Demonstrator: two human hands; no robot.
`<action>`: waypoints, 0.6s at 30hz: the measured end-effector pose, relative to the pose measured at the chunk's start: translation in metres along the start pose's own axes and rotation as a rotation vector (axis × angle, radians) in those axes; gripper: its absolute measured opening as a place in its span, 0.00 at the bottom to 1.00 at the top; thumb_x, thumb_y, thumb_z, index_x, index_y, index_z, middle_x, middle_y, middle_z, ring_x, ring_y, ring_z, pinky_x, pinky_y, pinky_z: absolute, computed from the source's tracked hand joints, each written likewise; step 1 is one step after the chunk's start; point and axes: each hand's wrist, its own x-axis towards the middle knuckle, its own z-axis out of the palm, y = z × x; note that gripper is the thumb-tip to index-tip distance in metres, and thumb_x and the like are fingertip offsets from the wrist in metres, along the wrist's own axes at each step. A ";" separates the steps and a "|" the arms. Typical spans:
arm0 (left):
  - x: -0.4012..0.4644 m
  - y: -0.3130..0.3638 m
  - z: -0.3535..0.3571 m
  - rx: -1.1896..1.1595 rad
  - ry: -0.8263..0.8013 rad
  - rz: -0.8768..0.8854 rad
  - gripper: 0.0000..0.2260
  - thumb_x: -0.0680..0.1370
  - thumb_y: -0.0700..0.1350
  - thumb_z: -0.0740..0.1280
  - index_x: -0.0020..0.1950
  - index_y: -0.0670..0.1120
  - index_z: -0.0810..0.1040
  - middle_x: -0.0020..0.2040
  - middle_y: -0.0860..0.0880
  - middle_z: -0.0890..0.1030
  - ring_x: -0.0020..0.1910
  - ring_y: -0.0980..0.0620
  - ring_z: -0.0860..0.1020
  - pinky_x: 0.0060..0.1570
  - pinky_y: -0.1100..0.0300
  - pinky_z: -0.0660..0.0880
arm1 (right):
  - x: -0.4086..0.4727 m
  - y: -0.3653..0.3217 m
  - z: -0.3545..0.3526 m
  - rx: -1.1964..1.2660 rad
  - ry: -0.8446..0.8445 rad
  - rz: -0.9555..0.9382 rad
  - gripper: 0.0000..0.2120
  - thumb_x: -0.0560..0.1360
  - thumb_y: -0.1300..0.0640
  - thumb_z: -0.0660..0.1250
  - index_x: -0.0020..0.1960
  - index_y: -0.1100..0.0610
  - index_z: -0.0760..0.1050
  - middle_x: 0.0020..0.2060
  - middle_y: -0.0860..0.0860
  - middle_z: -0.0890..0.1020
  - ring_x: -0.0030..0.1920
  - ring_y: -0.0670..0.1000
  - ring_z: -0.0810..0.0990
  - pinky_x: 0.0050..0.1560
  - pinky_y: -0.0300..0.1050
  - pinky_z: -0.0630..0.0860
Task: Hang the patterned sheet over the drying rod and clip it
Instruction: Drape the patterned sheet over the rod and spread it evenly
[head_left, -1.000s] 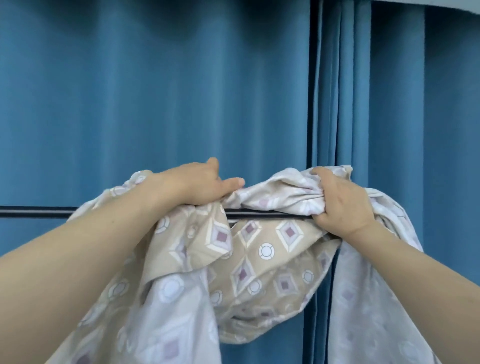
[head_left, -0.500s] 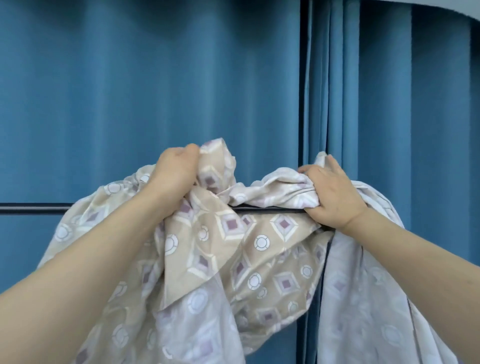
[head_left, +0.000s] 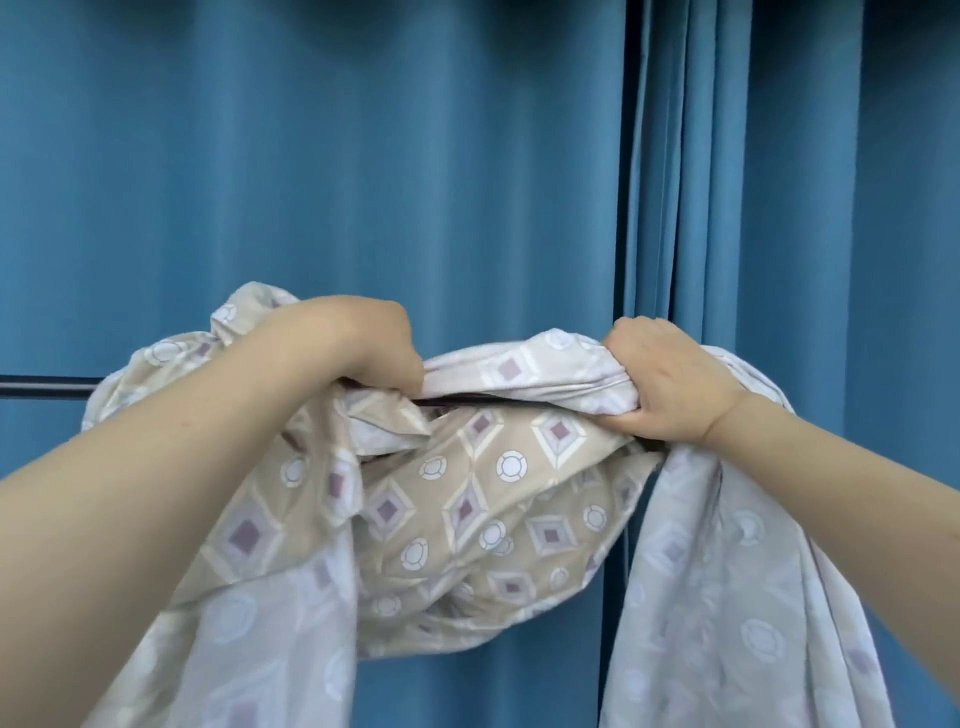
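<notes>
Beige cloth with purple diamonds and white rings, the sheet (head_left: 483, 499) is bunched over the rod (head_left: 47, 387), which runs level in front of a blue curtain (head_left: 311, 182). Only a short stretch of the rod shows bare at the left edge of the view, plus a dark sliver between the hands; the rest is buried under fabric. The left hand (head_left: 358, 343) curls down into the cloth at the rod, its fingertips hidden in the folds. The right hand (head_left: 670, 387) grips a thick twisted roll of the sheet on top of the rod, fingers wrapped round it. The paler underside hangs in long drapes at both lower corners and is cut off by the bottom edge. A dark gap (head_left: 626, 208) splits the curtain panels.
</notes>
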 end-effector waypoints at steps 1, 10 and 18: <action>0.002 -0.003 0.000 0.041 -0.008 -0.017 0.09 0.71 0.51 0.67 0.40 0.46 0.77 0.38 0.49 0.79 0.35 0.48 0.77 0.35 0.59 0.71 | -0.001 0.001 -0.001 -0.027 0.004 -0.016 0.24 0.69 0.35 0.62 0.42 0.57 0.69 0.37 0.51 0.69 0.36 0.53 0.66 0.39 0.49 0.65; 0.002 -0.010 0.052 -1.254 0.576 -0.047 0.09 0.74 0.41 0.59 0.34 0.44 0.68 0.32 0.47 0.71 0.34 0.49 0.69 0.34 0.56 0.65 | 0.009 -0.004 -0.005 -0.175 -0.315 0.157 0.32 0.63 0.22 0.50 0.47 0.49 0.68 0.40 0.45 0.68 0.44 0.51 0.67 0.50 0.48 0.62; -0.046 -0.041 0.074 -1.465 0.132 0.405 0.10 0.59 0.42 0.61 0.26 0.35 0.67 0.27 0.42 0.62 0.28 0.49 0.61 0.28 0.59 0.59 | 0.048 -0.001 -0.016 0.157 -0.793 0.562 0.30 0.60 0.23 0.55 0.58 0.32 0.71 0.59 0.51 0.75 0.62 0.58 0.63 0.65 0.57 0.60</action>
